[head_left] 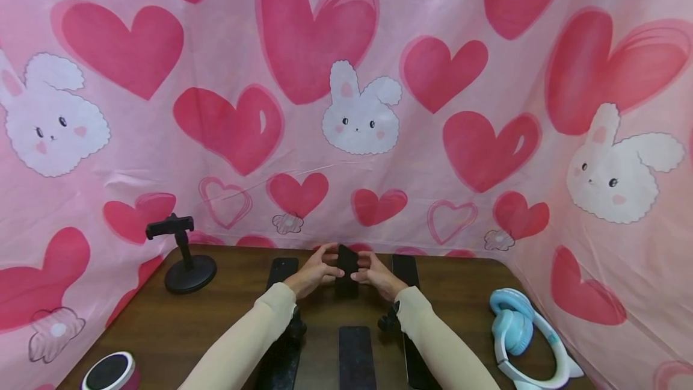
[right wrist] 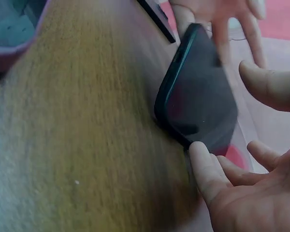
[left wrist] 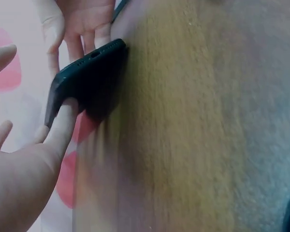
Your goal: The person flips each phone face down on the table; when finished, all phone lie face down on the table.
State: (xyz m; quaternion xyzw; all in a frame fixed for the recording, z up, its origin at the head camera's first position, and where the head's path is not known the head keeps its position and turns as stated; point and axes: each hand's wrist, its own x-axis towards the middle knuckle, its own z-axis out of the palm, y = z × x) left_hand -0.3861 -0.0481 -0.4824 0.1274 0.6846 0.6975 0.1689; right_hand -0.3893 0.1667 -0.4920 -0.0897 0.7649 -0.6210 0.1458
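Note:
A black smartphone (head_left: 347, 262) is held upright and tilted between both hands near the table's back edge. My left hand (head_left: 313, 272) holds its left side, thumb in front and fingers spread behind. From the right, my right hand (head_left: 379, 275) holds the opposite side. The left wrist view shows the phone's bottom edge (left wrist: 94, 55) with its port, and a left fingertip (left wrist: 70, 107) against the body. In the right wrist view the glossy face of the phone (right wrist: 203, 92) is visible, with a right fingertip (right wrist: 199, 150) at its corner.
Dark phones lie around the hands: back left (head_left: 284, 266), back right (head_left: 405, 266), front middle (head_left: 357, 357), front left (head_left: 278, 369) and front right (head_left: 418, 369). A black phone stand (head_left: 189, 272), blue-white headphones (head_left: 514, 330) and a round white-rimmed object (head_left: 110, 372) also sit on the wooden table (head_left: 455, 300).

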